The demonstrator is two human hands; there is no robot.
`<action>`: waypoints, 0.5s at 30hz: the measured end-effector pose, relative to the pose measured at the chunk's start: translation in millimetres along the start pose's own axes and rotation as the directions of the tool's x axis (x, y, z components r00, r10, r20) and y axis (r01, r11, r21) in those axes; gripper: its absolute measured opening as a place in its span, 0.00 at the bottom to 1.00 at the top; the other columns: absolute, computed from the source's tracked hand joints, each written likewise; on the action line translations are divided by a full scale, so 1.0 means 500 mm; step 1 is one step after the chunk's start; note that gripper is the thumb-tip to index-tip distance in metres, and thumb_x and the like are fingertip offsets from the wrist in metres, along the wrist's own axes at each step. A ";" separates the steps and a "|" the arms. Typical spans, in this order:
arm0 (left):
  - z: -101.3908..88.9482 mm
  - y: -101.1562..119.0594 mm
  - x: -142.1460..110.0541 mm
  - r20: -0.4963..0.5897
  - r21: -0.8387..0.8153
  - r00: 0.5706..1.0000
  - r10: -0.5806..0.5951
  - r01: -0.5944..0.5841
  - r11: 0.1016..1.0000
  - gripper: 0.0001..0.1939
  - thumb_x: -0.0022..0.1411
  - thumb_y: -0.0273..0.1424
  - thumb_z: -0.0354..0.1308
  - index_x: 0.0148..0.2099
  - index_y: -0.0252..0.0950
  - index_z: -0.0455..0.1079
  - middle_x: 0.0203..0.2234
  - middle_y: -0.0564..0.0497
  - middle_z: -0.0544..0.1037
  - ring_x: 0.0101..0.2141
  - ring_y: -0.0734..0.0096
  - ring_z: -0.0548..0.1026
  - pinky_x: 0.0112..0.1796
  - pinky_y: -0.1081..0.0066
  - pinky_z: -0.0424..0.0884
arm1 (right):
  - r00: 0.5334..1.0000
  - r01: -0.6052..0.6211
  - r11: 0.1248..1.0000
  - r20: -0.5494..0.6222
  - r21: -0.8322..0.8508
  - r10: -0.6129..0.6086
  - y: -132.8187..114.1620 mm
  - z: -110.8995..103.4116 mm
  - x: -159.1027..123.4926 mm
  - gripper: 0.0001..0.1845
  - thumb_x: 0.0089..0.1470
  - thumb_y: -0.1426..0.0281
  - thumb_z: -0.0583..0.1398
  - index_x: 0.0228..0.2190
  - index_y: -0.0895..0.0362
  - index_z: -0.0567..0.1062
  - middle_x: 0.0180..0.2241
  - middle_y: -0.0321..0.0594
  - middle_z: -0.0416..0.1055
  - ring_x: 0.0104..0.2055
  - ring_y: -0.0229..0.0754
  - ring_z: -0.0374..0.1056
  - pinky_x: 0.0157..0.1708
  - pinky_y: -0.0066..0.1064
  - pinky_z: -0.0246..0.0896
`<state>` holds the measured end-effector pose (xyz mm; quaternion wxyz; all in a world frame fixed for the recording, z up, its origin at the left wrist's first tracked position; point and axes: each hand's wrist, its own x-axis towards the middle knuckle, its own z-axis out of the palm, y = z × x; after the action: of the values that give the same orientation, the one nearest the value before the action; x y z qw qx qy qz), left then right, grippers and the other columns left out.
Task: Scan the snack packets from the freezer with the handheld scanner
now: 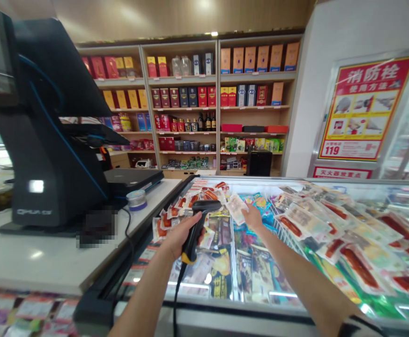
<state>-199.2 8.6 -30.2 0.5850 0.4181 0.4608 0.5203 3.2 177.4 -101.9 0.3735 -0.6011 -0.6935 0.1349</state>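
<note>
1. Above the display freezer (256, 306), between its left end and its middle, I held a handheld scanner (193, 234) in my left hand (178, 238) and a clear-and-white packet (237, 209) in my right hand (252, 217).
2. Left grip: closed around the scanner's handle, with the thumb laid high, near the head. This hold appeared meant to steady the head; a trigger could not be seen.
3. Right grip: a narrow pinch at the packet's right edge. Most of the packet's face lay free of my fingers, probably so that its print stayed uncovered.
4. Packet position: toward the freezer's far edge, just beside the right end of the scanner's head. I could not tell whether the two touched.
5. Cord (176, 299): hung from the handle's lower end across the freezer's near edge, presumably leaving the head unobstructed.
6. Sausage packs (162, 227): lay near the freezer's left edge, with a pile of packs (360, 267) toward its right.
7. Terminal (49, 164): stood on the counter (49, 267), left of the counter's right edge, likely for easy reach.
</note>
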 end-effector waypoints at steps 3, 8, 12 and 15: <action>0.019 0.003 -0.004 0.016 -0.008 1.000 -0.005 0.005 1.000 0.16 0.48 0.42 0.52 0.26 0.33 0.60 0.16 0.52 0.68 0.15 0.77 0.66 0.16 0.77 0.60 | 0.999 0.033 0.997 -0.004 0.073 -0.033 0.041 -0.042 -0.026 0.16 0.47 0.67 0.47 0.36 0.59 0.68 0.34 0.43 0.70 0.38 0.42 0.64 0.36 0.31 0.57; 0.053 0.022 -0.014 0.067 -0.015 0.998 0.001 0.000 1.000 0.15 0.49 0.41 0.51 0.28 0.32 0.62 0.17 0.51 0.69 0.15 0.78 0.66 0.16 0.77 0.61 | 0.998 0.060 0.917 -0.001 0.394 -0.065 0.079 -0.090 -0.066 0.17 0.46 0.63 0.49 0.36 0.59 0.67 0.30 0.40 0.70 0.30 0.41 0.66 0.28 0.30 0.59; 0.072 0.035 -0.020 0.087 0.006 0.996 -0.014 0.013 1.000 0.15 0.49 0.41 0.51 0.28 0.32 0.62 0.16 0.51 0.69 0.15 0.78 0.66 0.16 0.78 0.61 | 0.996 0.071 0.826 0.003 0.559 -0.087 0.089 -0.112 -0.082 0.18 0.43 0.62 0.52 0.36 0.58 0.66 0.29 0.39 0.70 0.29 0.41 0.65 0.27 0.30 0.59; 0.082 0.037 -0.023 0.108 0.025 0.994 -0.006 0.004 1.000 0.15 0.49 0.41 0.52 0.27 0.32 0.62 0.17 0.51 0.69 0.15 0.78 0.66 0.16 0.78 0.61 | 0.993 0.096 0.828 0.003 0.553 -0.117 0.091 -0.122 -0.086 0.17 0.43 0.63 0.51 0.35 0.58 0.67 0.28 0.37 0.69 0.28 0.40 0.64 0.28 0.30 0.59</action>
<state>-163.9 -0.9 -1.8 0.6052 0.4516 0.4358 0.4897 77.8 131.9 -104.5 0.5252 -0.4257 -0.6644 0.3188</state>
